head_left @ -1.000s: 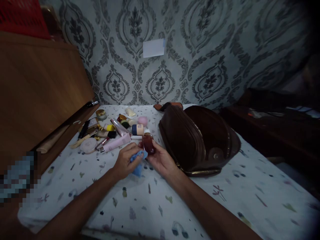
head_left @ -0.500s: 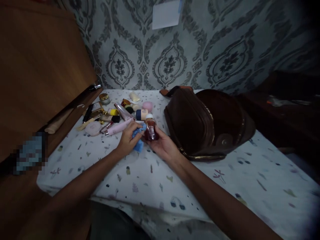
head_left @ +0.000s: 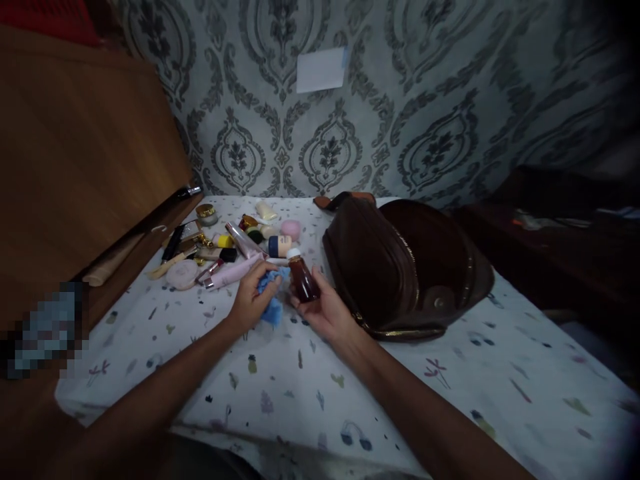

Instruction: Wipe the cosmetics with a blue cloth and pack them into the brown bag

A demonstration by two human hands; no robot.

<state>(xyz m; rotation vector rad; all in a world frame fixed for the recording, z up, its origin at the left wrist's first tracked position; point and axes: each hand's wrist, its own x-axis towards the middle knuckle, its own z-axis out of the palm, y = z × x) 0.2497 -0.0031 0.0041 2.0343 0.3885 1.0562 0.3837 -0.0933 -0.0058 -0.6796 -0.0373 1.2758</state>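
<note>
My right hand is closed around a small bottle of dark red-brown liquid with a white cap. The bottle leans, its cap tipped away from me and to the left. Bunched in my left hand is a blue cloth, held just left of the bottle. Behind the left hand lie a pink tube and a silvery-pink tube. A bottle with a dark blue cap and a pink makeup sponge are just beyond the held bottle.
An unzipped brown leather bag stands to the right. More cosmetics, including a round pink compact and a gold-lidded jar, are clustered at the left. A wooden panel borders the left side, and a patterned wall the back.
The bottle has turned in my right hand and now shows a different side. My left hand and the cloth have drawn slightly away from it. The whole view has shifted a little.
</note>
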